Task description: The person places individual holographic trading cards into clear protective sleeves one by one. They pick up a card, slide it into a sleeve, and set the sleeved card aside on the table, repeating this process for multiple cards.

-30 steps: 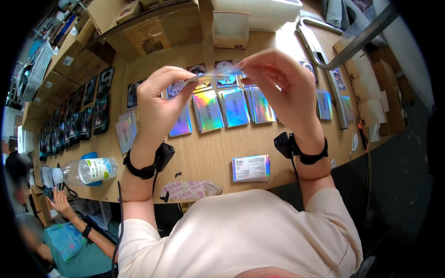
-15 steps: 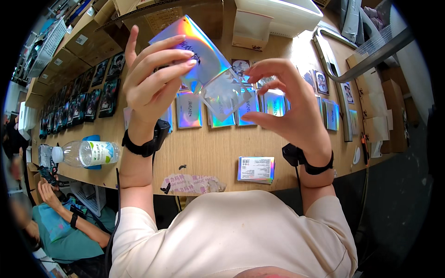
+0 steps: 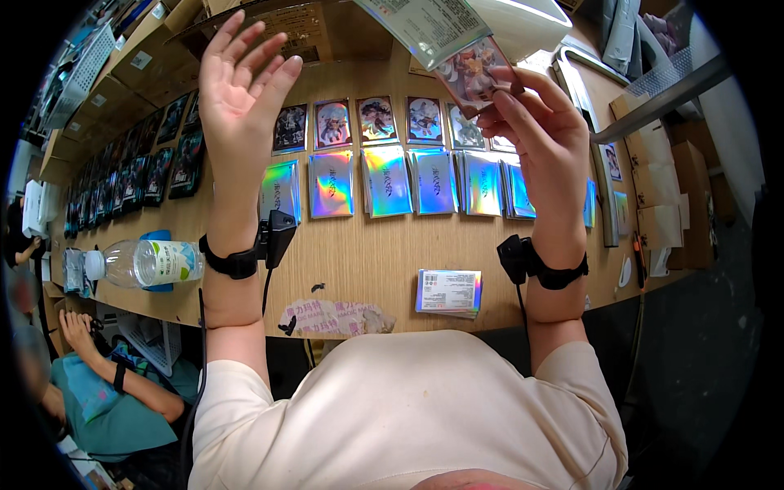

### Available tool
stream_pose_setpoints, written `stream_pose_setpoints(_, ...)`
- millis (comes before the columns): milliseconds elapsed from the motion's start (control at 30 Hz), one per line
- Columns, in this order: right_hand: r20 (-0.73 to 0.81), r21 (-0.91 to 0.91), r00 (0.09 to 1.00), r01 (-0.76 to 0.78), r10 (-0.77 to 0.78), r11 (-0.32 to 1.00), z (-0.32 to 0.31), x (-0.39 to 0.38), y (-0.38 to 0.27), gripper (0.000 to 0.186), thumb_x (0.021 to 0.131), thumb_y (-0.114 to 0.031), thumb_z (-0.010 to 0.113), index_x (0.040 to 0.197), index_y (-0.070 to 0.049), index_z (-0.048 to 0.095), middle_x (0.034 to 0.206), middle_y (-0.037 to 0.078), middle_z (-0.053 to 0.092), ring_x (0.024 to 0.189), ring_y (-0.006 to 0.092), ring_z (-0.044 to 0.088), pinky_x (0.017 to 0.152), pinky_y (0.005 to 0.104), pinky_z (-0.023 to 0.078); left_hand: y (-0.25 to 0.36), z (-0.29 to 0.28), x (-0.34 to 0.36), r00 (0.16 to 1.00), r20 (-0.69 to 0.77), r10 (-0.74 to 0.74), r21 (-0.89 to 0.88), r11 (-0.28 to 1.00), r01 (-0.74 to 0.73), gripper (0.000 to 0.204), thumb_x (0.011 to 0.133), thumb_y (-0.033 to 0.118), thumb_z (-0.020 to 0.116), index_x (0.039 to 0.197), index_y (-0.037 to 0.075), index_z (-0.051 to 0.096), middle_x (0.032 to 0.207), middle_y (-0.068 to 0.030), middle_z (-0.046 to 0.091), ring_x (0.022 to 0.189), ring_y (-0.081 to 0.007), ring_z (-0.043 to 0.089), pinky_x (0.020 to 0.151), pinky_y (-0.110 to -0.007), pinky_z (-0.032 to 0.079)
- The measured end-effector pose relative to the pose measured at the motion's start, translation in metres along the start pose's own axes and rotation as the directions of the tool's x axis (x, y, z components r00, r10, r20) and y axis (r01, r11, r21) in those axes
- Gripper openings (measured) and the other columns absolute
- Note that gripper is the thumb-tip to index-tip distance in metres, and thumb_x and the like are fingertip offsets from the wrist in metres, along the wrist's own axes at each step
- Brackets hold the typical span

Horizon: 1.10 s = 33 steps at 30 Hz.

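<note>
My right hand (image 3: 543,114) pinches the lower corner of an illustrated card (image 3: 476,73), held up over the far side of the table. Joined to that card and reaching past the top of the picture is a silver holographic card (image 3: 429,28) with small print; how the two are joined is hard to make out. My left hand (image 3: 245,94) is raised, empty, its fingers spread. Below the hands runs a row of holographic card piles (image 3: 386,184), with a row of illustrated cards (image 3: 376,120) behind it. A small stack of cards (image 3: 448,292) lies near the front edge.
A plastic bottle (image 3: 147,265) lies on its side at the left. Dark card packs (image 3: 155,180) stand in rows behind it. Torn printed tape (image 3: 335,318) sticks to the front edge. Cardboard boxes (image 3: 155,61) and a metal frame (image 3: 604,155) flank the table; a person (image 3: 122,400) sits at left.
The holographic card in a clear sleeve left my left hand, which moved left and opened. My right hand, open before, now grips an illustrated card joined to a holographic one, farther up and right.
</note>
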State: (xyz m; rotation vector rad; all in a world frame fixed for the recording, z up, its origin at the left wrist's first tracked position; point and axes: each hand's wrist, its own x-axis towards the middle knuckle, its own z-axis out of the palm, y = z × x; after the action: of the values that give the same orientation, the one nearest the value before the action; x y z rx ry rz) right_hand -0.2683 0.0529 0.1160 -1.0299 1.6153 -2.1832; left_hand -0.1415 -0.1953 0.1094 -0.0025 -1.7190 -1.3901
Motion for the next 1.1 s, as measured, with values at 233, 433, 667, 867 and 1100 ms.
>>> stream_pose_setpoints(233,0.102,0.192,0.981,-0.183,0.165,0.964,-0.003,0.003,0.003,0.024,0.095,-0.001,0.055,0.118,0.007,0.056,0.096,0.018,0.069,0.086,0.0223,0.071,0.076,0.0310,0.061,-0.005,-0.011,0.005,0.981,0.009,-0.195,-0.213,0.958,0.192,0.053,0.093,0.009,0.062,0.140,0.001,0.037,0.126,-0.0193,0.053,0.114,-0.0268,0.060,0.096,-0.037,0.053)
stream_pose_setpoints(433,0.243,0.169,0.915,-0.366,0.321,0.915,0.023,-0.006,0.014,0.020,0.098,-0.001,0.051,0.116,0.008,0.053,0.100,0.019,0.067,0.091,0.0250,0.071,0.079,0.0327,0.061,-0.007,-0.002,0.000,0.918,0.249,-0.309,-0.297,0.878,0.376,0.061,0.092,0.010,0.065,0.142,0.000,0.033,0.120,-0.0211,0.060,0.100,-0.0269,0.067,0.087,-0.038,0.058)
stream_pose_setpoints(667,0.354,0.163,0.864,-0.433,0.357,0.887,0.034,-0.012,0.025,0.018,0.098,-0.001,0.050,0.115,0.006,0.051,0.101,0.018,0.068,0.094,0.0254,0.070,0.084,0.0344,0.060,-0.005,0.000,-0.002,0.907,0.276,-0.319,-0.148,0.918,0.368,0.060,0.087,-0.001,0.065,0.141,0.002,0.039,0.106,-0.0164,0.069,0.096,-0.0198,0.069,0.079,-0.033,0.061)
stream_pose_setpoints(867,0.392,0.052,0.832,-0.446,0.392,0.894,0.033,-0.013,0.027,0.025,0.095,0.002,0.055,0.119,0.000,0.050,0.101,0.015,0.069,0.096,0.0223,0.070,0.081,0.0322,0.059,0.003,-0.005,0.001,0.909,0.272,-0.315,-0.029,0.942,0.335,0.058,0.086,-0.003,0.064,0.139,0.006,0.044,0.104,-0.0150,0.070,0.095,-0.0185,0.069,0.078,-0.031,0.061)
stream_pose_setpoints(1100,0.343,-0.122,0.862,-0.353,0.373,0.928,0.032,-0.012,0.022,0.040,0.092,0.000,0.061,0.129,-0.004,0.046,0.102,0.014,0.070,0.096,0.0193,0.069,0.081,0.0290,0.056,0.003,-0.015,0.005,0.922,0.251,-0.295,0.020,0.954,0.300,0.059,0.086,-0.003,0.065,0.140,0.009,0.045,0.106,-0.0145,0.070,0.095,-0.0180,0.069,0.076,-0.031,0.061)
